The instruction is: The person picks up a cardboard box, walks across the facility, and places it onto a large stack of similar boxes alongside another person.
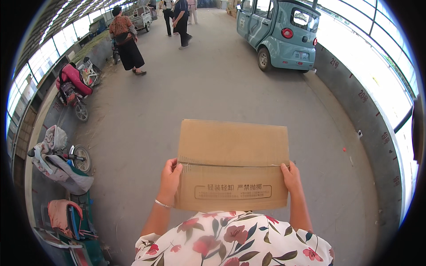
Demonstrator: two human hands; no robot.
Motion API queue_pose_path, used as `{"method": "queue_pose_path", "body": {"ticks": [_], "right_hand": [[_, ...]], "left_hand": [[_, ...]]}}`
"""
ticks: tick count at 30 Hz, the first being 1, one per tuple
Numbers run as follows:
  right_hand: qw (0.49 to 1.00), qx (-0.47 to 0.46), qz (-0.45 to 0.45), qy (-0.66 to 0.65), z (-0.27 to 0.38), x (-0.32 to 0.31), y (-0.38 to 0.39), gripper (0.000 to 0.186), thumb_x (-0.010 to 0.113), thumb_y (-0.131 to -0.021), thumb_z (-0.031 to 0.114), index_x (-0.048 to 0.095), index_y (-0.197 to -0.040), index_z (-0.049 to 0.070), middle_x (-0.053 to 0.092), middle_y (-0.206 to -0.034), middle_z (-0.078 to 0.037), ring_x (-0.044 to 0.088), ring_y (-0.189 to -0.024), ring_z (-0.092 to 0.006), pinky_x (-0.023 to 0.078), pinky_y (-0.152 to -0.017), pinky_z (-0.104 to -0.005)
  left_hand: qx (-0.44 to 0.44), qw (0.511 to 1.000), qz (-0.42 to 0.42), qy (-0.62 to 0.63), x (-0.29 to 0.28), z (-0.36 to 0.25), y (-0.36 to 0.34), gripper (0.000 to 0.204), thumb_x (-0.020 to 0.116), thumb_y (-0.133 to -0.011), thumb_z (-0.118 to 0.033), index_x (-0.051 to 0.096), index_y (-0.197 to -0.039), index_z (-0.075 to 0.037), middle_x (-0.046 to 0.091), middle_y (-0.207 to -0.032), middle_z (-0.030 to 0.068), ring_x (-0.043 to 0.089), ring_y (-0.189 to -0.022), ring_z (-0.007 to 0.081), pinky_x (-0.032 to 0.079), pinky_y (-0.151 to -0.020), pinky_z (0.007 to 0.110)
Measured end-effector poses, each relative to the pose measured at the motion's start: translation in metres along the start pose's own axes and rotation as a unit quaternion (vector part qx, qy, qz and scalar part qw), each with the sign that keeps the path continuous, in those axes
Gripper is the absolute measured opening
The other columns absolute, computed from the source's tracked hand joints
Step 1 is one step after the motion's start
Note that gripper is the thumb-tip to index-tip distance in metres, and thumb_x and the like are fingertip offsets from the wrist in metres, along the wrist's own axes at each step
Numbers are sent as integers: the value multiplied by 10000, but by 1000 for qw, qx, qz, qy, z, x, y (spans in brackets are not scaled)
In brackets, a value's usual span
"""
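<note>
A brown cardboard box, perhaps flattened, is held level in front of my chest, with a seam across its middle and printing on the nearer half. My left hand grips its left edge at the seam, thumb on top. My right hand grips the right edge at about the same height, thumb on top. Whatever lies under the cardboard is hidden, along with most of my fingers.
A grey concrete walkway runs ahead between low walls. Parked scooters line the left, including one with a grey cover. A light-blue small vehicle stands ahead right. Several people are farther along.
</note>
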State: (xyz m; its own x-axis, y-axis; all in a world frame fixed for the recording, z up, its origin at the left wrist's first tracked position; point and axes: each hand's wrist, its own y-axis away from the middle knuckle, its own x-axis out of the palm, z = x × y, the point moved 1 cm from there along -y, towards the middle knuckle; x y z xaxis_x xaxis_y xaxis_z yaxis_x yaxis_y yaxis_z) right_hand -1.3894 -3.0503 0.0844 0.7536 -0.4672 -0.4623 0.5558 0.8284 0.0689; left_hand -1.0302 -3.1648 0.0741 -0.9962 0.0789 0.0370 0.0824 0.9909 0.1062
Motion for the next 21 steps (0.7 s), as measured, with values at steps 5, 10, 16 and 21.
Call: {"method": "queue_pose_path", "body": {"ticks": [5, 10, 16, 21], "right_hand": [[999, 30, -10, -39, 28, 30, -32, 244, 441, -841, 171, 504, -959, -33, 561, -811, -62, 501, -731, -108, 412, -658, -255], [1000, 16, 14, 16, 22, 58, -94, 264, 457, -829, 197, 499, -956, -30, 579, -822, -139, 541, -749, -194, 419, -679, -306], [997, -24, 68, 7, 54, 117, -186, 294, 441, -834, 211, 493, -1007, -22, 582, -854, -154, 548, -782, -220, 417, -705, -307], [989, -78, 123, -39, 74, 146, -272, 310, 442, -832, 216, 481, -1053, 3, 583, -877, -154, 551, -803, -234, 415, -722, -319]], "left_hand": [[-16, 1000, 7, -11, -4, -5, -54, 256, 455, -827, -91, 441, -1047, 39, 522, -973, 88, 496, -877, 121, 415, -770, 246], [3, 1000, -12, -17, -13, -3, -104, 257, 446, -826, -85, 438, -1049, 42, 520, -973, 89, 494, -868, 122, 412, -770, 249], [23, 995, -96, -35, -31, -7, -157, 243, 436, -827, -81, 437, -1037, 41, 509, -966, 83, 481, -856, 114, 408, -767, 243], [28, 987, -155, -45, -17, -43, -196, 235, 425, -830, -73, 432, -1035, 43, 506, -964, 81, 476, -843, 111, 406, -766, 244]]}}
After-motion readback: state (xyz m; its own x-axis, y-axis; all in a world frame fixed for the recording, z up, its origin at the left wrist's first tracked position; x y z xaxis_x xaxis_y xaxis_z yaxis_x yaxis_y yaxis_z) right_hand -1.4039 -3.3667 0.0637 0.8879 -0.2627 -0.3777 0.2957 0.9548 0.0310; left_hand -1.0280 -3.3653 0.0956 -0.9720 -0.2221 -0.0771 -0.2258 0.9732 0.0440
